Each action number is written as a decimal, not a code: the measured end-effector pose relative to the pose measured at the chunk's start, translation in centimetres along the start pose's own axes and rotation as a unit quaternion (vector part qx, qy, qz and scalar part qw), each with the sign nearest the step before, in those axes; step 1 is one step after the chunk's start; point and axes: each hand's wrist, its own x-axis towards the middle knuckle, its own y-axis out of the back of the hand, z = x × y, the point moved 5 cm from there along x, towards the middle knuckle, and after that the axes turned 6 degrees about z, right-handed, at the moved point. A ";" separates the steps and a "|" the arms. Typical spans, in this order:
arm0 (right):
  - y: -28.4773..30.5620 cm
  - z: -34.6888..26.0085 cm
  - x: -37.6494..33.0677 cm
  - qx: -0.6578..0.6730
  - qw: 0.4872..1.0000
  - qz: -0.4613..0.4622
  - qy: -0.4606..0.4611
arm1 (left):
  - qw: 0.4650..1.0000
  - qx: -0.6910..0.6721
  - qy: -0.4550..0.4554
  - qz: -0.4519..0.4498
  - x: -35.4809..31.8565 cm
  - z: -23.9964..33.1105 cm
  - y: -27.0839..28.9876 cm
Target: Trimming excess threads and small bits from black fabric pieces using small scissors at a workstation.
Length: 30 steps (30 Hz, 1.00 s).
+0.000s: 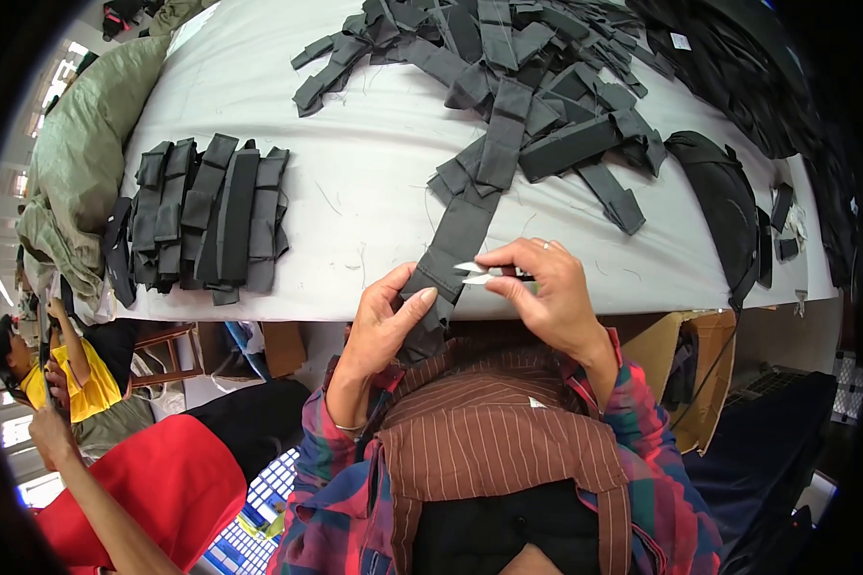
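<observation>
My left hand (389, 314) is closed on the near end of a dark grey fabric strip (463, 230), its thumb pressed on top. The strip runs away from me over the table toward a tangled heap of similar strips (537, 105). In my right hand (542, 287) is a pair of small thread snips (478, 274), held between thumb and fingers. Their pale blades are parted and point left, right at the strip's edge beside my left hand. Whether a thread lies between the blades is too small to tell.
On the left of the white-covered table (345, 211) lie stacked bundles of folded strips (206, 216). A black fabric piece (714, 206) and dark cloth (729, 67) lie right. A cardboard box (705, 374) stands below the edge. People in red (163, 479) and yellow (86, 379) are at left.
</observation>
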 end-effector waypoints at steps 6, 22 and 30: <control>-0.7 -0.6 -0.3 -0.060 0.995 -0.051 0.056 | 0.999 0.019 0.009 -0.026 -0.1 -0.1 -0.1; -1.8 -0.9 -0.5 -0.020 0.999 0.026 0.032 | 0.999 0.029 -0.001 -0.041 -0.2 -0.2 -0.4; -2.3 -1.1 -0.6 -0.049 0.998 0.027 0.040 | 0.998 0.045 -0.008 -0.038 -0.2 0.2 -0.6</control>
